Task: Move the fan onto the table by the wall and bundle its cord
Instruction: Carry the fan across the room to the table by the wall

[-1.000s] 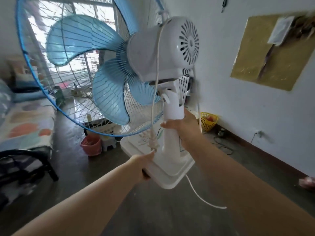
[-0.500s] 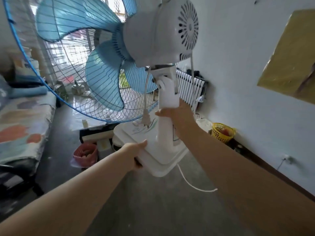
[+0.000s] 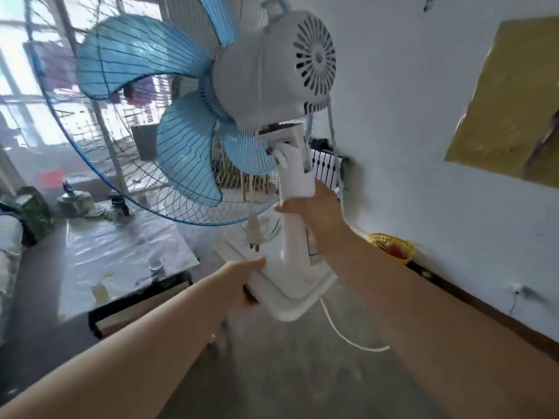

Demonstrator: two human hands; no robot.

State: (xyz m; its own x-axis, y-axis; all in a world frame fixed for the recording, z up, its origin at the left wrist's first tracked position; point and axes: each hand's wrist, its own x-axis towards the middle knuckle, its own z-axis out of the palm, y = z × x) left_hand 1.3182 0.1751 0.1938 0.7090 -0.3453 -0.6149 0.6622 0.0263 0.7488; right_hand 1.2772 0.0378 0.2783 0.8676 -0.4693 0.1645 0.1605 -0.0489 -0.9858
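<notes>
I carry a white fan (image 3: 272, 68) with blue blades in the air, its grille facing away from me. My right hand (image 3: 314, 210) grips the white neck below the motor housing. My left hand (image 3: 242, 279) holds the near left edge of the square base (image 3: 296, 297). The white cord (image 3: 348, 337) trails from under the base and hangs loose. Its plug (image 3: 253, 234) dangles in front of the neck. A low table (image 3: 121, 261) with a shiny plastic cover stands ahead on the left, below the fan.
The white wall runs along the right, with a yellow basket (image 3: 393, 246) on the floor against it and a socket (image 3: 515, 287) low down. A white radiator (image 3: 328, 170) stands behind the fan. Small cups and pots sit on the table. Grey floor lies below.
The fan has moved forward and slightly up with both hands on it. The covered table has come into view below left, and the basket is nearer.
</notes>
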